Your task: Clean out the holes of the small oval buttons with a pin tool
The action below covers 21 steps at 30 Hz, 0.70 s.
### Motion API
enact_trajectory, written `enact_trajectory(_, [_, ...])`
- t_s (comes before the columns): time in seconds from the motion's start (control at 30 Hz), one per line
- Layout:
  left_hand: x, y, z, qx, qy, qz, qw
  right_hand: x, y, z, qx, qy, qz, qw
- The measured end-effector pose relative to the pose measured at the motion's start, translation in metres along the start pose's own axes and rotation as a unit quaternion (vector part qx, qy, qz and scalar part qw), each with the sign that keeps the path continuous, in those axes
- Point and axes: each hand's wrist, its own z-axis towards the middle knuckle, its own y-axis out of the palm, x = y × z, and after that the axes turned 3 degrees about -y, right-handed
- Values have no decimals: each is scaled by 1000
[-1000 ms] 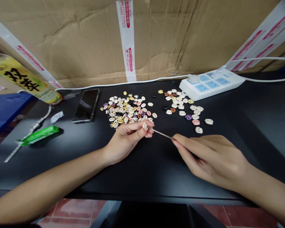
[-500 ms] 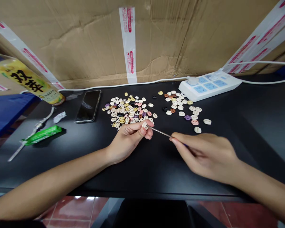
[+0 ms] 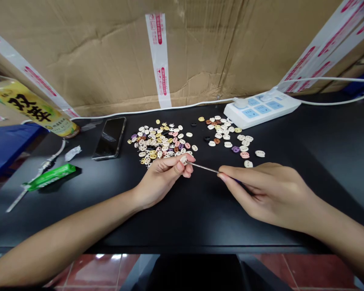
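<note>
Between the thumb and fingers of my left hand (image 3: 160, 178) is a small cream plastic piece with two holes (image 3: 183, 160), like a two-hole cord lock. My right hand (image 3: 268, 194) grips a thin metal-shafted tool (image 3: 204, 167). Its tip meets the cream piece; whether it is inside a hole, I cannot tell. A bit of dark blue shows at the tool's handle, and the palm hides the rest. Just beyond my left hand lies a dense heap of similar two-hole pieces (image 3: 159, 141) in cream, yellow, pink, purple, brown and black.
A looser group of such pieces (image 3: 227, 144) spreads at right, before a white power strip (image 3: 262, 109) with cables. At left are a phone (image 3: 109, 138), a yellow-labelled bottle (image 3: 33, 106), a green wrapper (image 3: 52, 177) and crumpled paper (image 3: 73, 153). Cardboard (image 3: 109, 52) stands behind the black table (image 3: 182, 218).
The camera view has shifted slightly, moving the background a little leftward. Both hands keep their holds, and the cream piece appears slightly turned in my left fingers.
</note>
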Motion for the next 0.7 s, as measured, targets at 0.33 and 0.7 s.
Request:
enact_trajectory(0.33, [0,0,-1,7,7,41,999,0,-6,3,-6,21,37,999])
enact_trajectory(0.7, [0,0,-1,18,4,38,999,0,16,-8,4,-61,-105,993])
